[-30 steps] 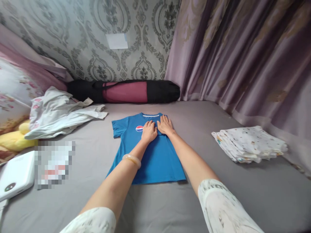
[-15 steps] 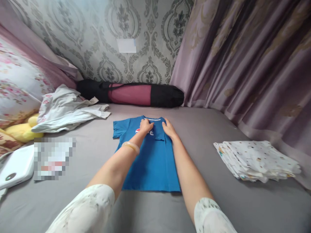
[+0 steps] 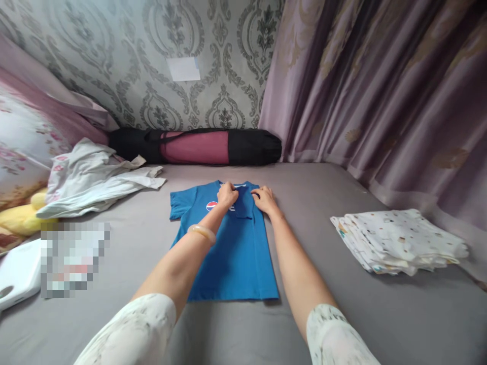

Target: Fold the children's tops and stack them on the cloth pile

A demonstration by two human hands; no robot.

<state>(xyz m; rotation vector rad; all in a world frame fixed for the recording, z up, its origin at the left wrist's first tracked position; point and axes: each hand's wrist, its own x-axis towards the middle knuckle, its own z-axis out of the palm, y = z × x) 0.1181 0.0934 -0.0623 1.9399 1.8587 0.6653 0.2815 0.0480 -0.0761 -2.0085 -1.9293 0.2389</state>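
Observation:
A blue T-shirt [image 3: 232, 258] lies flat on the grey sheet, its neck away from me and its left sleeve spread out. The right sleeve is folded inward over the chest, partly covering the white print. My left hand [image 3: 227, 194] is closed on the shirt near the collar, by the folded sleeve, and wears a pale bangle at the wrist. At the right shoulder edge is my right hand [image 3: 264, 198], its fingers curled, with thumb and forefinger close together at the fabric.
Folded white patterned cloths [image 3: 399, 241] lie at the right. A black and maroon long bag [image 3: 194, 147] rests along the wall. Crumpled pale clothing [image 3: 95, 177], a yellow plush [image 3: 23, 215] and a white device [image 3: 23, 268] are at the left.
The view has shifted slightly to the right. My right hand's fingers have curled in at the shoulder edge, where they were straighter before. My left hand stays near the collar.

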